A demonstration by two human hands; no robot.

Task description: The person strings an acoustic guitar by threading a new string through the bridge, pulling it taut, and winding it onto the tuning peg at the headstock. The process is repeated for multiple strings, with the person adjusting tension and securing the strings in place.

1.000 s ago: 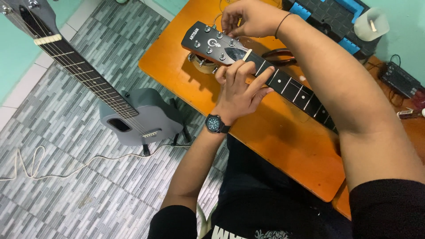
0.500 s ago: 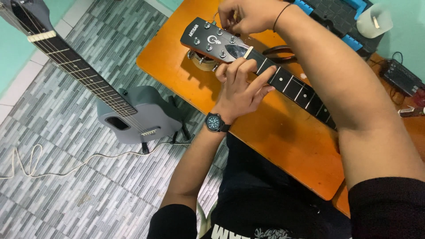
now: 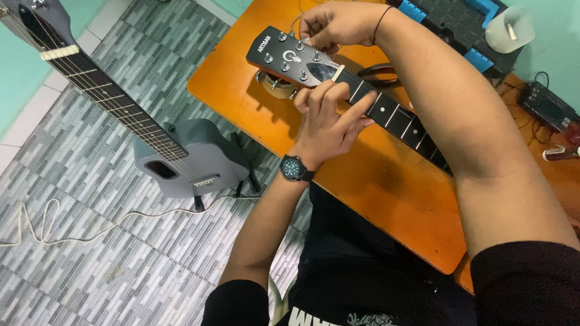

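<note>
Grey tiled floor runs beside your orange table, and a grey guitar stands on it with a pale cable trailing from it. Across the table's far corner lies a black guitar neck, its headstock jutting toward the floor-side edge. Your left hand, a watch on its wrist, wraps the neck just behind the nut, fingers closed over the frets. Your right hand pinches at a tuning peg on the headstock's far side, grip closed; what it holds I cannot tell.
</note>
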